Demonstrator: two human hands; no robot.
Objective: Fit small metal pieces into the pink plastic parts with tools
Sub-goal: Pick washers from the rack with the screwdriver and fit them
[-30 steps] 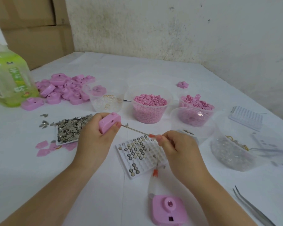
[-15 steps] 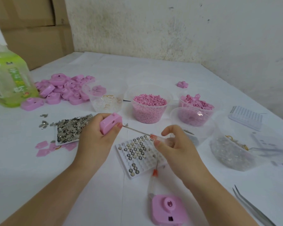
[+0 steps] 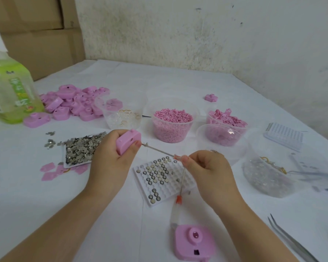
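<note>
A white-covered worktop [image 3: 159,82] runs back to a stained wall [image 3: 178,35], with a dimpled tray [image 3: 168,191] of small metal discs near its middle. Above the tray's left edge the left hand [image 3: 110,161] has its grip closed round a pink part [image 3: 128,141], the thumb lying next to the tool's tip. Above the tray's right edge the right hand [image 3: 210,173] pinches a thin tool [image 3: 159,150] at its orange collar, and the shaft reaches past the tray's far side to the part. Half a second ago that hand's forefinger was lifted off. Now the fingers have curled back in, the tip has stayed at the part, and the part has tipped a little, showing a nub on top. I read this as a re-grip in mid-insertion, with the piece not yet seated. The left thumb hides the tip, so I cannot tell whether it carries a metal piece, and the hole cannot be seen. The tool's handle is lost in the right palm. Tweezers [image 3: 292,241], well right of the tray, are cut off by the frame.
</note>
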